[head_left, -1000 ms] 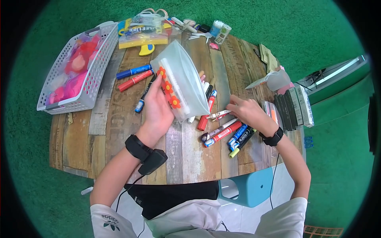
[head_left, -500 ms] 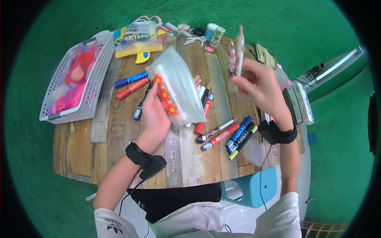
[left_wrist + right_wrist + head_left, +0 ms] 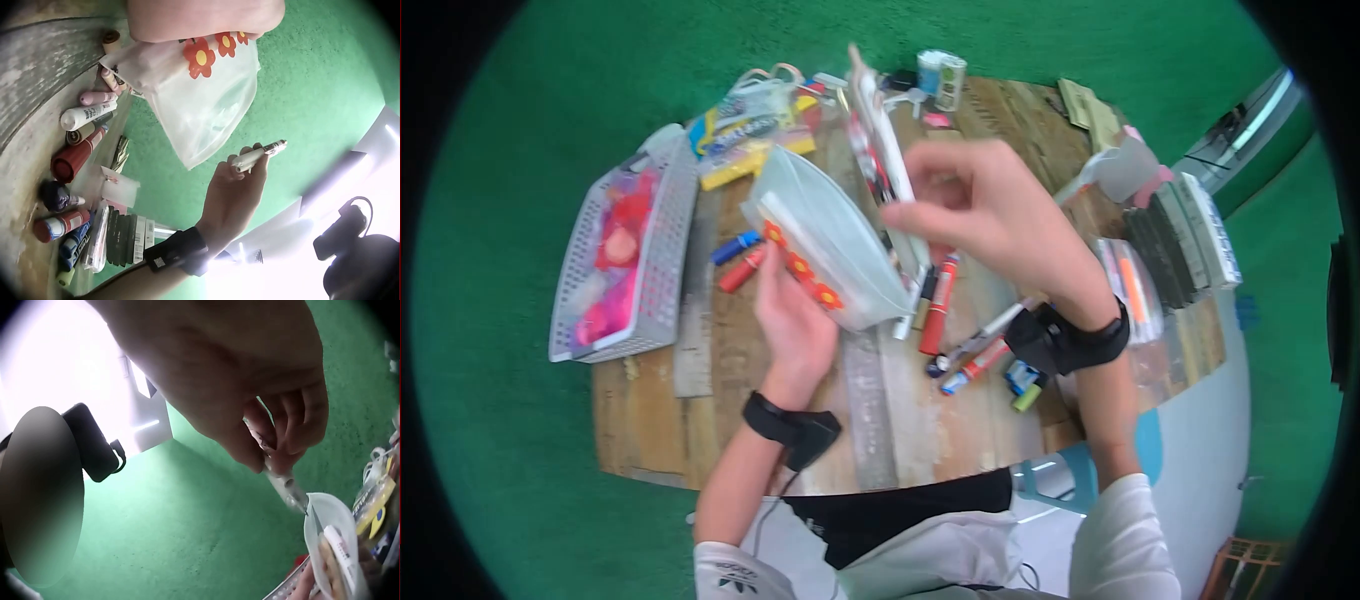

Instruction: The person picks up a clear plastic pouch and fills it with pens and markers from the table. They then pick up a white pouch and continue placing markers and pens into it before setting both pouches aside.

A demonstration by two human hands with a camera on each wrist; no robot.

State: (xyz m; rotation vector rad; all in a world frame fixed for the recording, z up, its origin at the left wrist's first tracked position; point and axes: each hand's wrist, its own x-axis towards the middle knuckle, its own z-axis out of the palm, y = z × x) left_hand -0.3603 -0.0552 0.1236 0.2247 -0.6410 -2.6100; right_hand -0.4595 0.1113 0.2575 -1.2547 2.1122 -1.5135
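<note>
Left hand (image 3: pixel 792 318) gripping clear flowered pouch (image 3: pixel 825 235) above table (image 3: pixel 900 420), mouth tilting up for loading. Right hand (image 3: pixel 980 215) pinching pens (image 3: pixel 878 150) over pouch mouth, tips pointing in.

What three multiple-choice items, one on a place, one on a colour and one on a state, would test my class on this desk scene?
1. Where is the white basket?
A. on the table's left side
B. on the floor
C. under the pouch

2. What colour are the flowers on the clear pouch?
A. blue
B. orange-red
C. purple

3. What is the right hand doing?
A. lying flat on the table
B. pinching pens above the pouch
C. gripping the basket

Answers:
1 A, it rests on the wooden table left of the left hand.
2 B, the left wrist view shows orange-red petals with yellow centres.
3 B, its grip is on the pens, raised off the table, over the pouch.
</note>
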